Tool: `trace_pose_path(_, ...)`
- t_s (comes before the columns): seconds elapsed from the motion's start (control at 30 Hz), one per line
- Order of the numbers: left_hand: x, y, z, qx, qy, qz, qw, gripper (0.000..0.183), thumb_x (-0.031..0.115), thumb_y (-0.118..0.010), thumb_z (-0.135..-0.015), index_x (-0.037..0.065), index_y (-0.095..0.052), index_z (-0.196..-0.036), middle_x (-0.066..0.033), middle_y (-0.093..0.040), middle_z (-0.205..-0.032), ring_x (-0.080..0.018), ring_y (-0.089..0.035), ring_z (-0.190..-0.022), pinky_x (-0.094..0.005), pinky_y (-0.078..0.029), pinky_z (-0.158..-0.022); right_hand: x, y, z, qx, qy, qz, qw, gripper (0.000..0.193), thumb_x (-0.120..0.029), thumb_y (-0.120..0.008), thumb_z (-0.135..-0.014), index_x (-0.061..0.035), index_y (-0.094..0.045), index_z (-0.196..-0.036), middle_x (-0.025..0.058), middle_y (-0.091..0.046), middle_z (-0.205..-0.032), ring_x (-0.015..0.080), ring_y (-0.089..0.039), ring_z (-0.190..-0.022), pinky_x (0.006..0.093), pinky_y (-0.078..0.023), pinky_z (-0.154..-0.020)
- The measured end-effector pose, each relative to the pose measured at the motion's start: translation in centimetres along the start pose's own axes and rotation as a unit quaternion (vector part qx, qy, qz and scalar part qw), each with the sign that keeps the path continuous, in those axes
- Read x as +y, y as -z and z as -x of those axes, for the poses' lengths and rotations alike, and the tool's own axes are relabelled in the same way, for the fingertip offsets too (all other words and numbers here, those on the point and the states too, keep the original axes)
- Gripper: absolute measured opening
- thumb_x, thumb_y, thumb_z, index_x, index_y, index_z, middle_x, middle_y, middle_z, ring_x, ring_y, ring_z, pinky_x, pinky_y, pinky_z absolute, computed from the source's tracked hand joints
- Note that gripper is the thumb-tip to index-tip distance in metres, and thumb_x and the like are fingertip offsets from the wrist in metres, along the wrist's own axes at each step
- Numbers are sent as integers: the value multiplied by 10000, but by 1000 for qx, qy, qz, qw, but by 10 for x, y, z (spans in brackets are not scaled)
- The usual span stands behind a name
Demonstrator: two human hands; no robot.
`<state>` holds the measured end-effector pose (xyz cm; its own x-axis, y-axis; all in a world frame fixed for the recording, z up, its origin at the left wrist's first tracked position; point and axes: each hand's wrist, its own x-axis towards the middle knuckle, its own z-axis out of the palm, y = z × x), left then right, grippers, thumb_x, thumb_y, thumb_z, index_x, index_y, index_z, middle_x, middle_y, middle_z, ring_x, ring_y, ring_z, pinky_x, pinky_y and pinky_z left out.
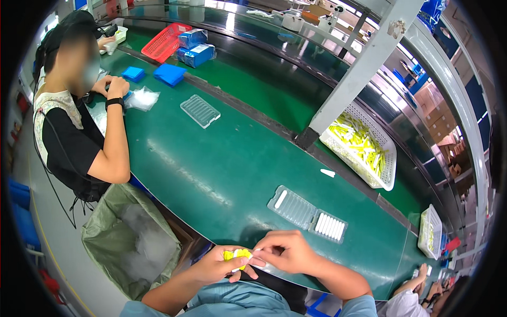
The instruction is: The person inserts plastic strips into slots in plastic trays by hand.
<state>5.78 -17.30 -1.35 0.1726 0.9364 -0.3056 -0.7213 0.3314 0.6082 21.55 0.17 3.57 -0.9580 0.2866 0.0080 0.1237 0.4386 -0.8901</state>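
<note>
My left hand (pixel 215 264) is curled around several small yellow-and-white plastic pieces (pixel 240 257) at the table's near edge. Close beside it, the thumb and fingers of my right hand (pixel 289 250) pinch together at the end of a small white piece (pixel 256 252), partly hidden by the fingers. Just beyond my hands, a clear plastic tray (pixel 302 212) lies on the green table. One white stick (pixel 281 199) rests in its left end, and a row of several white sticks (pixel 328 226) fills its right end.
A white basket (pixel 390 177) of yellow-and-white pieces stands by a grey post (pixel 348 79). A loose white piece (pixel 328 173) and another clear tray (pixel 200 111) lie on the table (pixel 227 158). A co-worker (pixel 79 105) sits left, near a green-lined bin (pixel 103 227).
</note>
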Motion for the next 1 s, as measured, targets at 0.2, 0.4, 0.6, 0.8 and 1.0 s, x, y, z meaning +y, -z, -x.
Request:
trace_pose_path(0.2,-5,11,0,42,-9,8,999,321,102,-580,-1002,-74,-558,-1270,-208,-673,-1181,-199,-704,-892,-205,-405,-503,6,27,13,18,-114,-324,939,163,57,-668,-899,49,-697,-1059,127,-741,-899,134,-709,-776,240,-550,-634)
trace_pose_path(0.4,-12,8,-2,47,-19,29,998,295,60,-585,-991,-53,-571,-1263,-200,-680,-1157,-195,-698,-863,-203,-399,-497,20,30,16,-15,-104,-352,930,162,80,-686,-873,63,-706,-1033,161,-747,-961,185,-733,-881,269,-584,-730)
trace_pose_path(0.6,-15,5,-1,58,-2,45,997,280,41,-595,-988,-57,-578,-1250,-221,-684,-1127,-210,-703,-820,-230,-372,-478,32,27,17,101,-145,-249,952,190,58,-716,-853,72,-711,-1043,153,-749,-960,176,-730,-886,282,-586,-809)
trace_pose_path(0.8,-18,3,1,57,13,45,997,280,42,-593,-989,-58,-577,-1249,-218,-683,-1133,-210,-698,-826,-231,-379,-479,28,32,13,141,-173,-208,952,161,49,-689,-864,80,-716,-1020,149,-751,-960,169,-723,-925,272,-584,-838)
trace_pose_path(1.0,-24,4,0,38,9,47,998,299,9,-580,-985,-46,-562,-1278,-218,-668,-1155,-215,-690,-887,-230,-380,-499,18,53,-7,254,83,282,921,159,31,-730,-753,-27,-731,-901,124,-726,-895,301,-692,-791,359,-555,-721)
